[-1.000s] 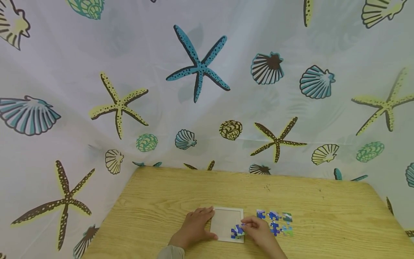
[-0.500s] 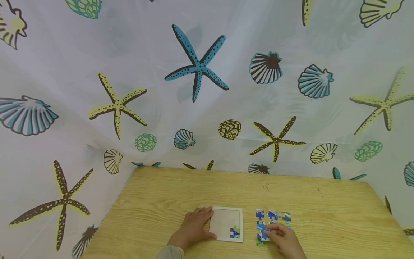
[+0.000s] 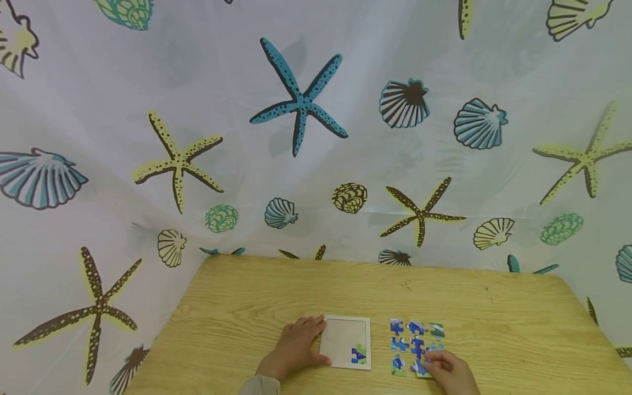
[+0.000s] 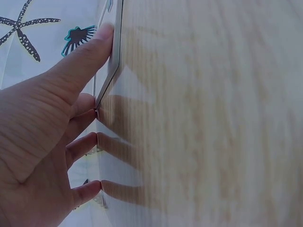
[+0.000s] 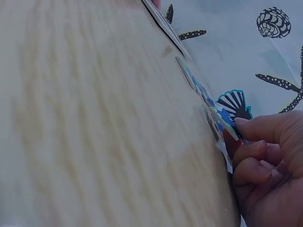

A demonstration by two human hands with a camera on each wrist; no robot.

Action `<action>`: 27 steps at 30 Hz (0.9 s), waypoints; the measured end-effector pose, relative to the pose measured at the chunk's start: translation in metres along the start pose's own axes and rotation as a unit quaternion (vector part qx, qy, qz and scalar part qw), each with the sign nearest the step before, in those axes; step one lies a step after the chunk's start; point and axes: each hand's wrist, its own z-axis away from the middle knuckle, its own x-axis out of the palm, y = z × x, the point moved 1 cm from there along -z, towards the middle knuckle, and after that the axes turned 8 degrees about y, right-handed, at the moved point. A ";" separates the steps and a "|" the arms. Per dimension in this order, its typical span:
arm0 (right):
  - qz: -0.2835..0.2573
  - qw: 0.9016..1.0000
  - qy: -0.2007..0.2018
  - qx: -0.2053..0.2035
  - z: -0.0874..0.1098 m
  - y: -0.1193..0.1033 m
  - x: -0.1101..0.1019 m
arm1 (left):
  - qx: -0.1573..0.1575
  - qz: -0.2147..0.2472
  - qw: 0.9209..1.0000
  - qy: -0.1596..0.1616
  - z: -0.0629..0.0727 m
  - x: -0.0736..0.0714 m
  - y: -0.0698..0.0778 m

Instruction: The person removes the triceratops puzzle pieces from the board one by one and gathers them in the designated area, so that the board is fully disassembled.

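Observation:
A square puzzle tray (image 3: 344, 317) with a pale rim lies on the table, with joined puzzle pieces (image 3: 359, 354) in its lower right corner. My left hand (image 3: 299, 345) rests along the tray's left side. In the left wrist view its thumb (image 4: 102, 40) presses the tray rim, and its other fingertips touch down near the corner. To the right, loose jigsaw pieces (image 3: 399, 344) lie in rows. My right hand (image 3: 449, 370) pinches a blue-and-green puzzle piece (image 5: 227, 119) between thumb and fingers, tilted at the near end of the middle column. The hand partly covers it.
The wood-grain table (image 3: 276, 296) extends around the tray and pieces. A white curtain (image 3: 316, 164) printed with starfish and shells hangs behind it and at both sides.
My right hand has moved right with a puzzle piece, from the tray across the left column to the middle column. My left hand has stayed at the tray.

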 end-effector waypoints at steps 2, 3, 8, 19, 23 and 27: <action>0.013 1.000 0.005 -0.013 0.000 0.000 0.001 | 0.000 0.000 1.000 0.000 0.000 0.000 0.000; 0.021 1.000 0.008 -0.019 0.000 0.000 0.002 | 0.000 0.000 1.000 0.001 0.000 0.000 0.000; 0.054 0.998 0.010 -0.041 -0.001 -0.002 0.004 | 0.001 0.002 1.000 0.001 0.000 0.000 0.001; 0.049 0.997 0.028 -0.048 0.003 -0.005 0.002 | 0.002 0.001 1.000 0.001 0.000 0.001 0.000; 0.039 0.998 0.036 -0.045 0.004 -0.004 0.000 | -0.002 -0.001 1.000 0.002 0.000 0.003 -0.002; 0.032 0.998 0.030 -0.040 0.002 -0.001 0.000 | -0.002 -0.001 1.000 0.003 -0.001 0.004 -0.004</action>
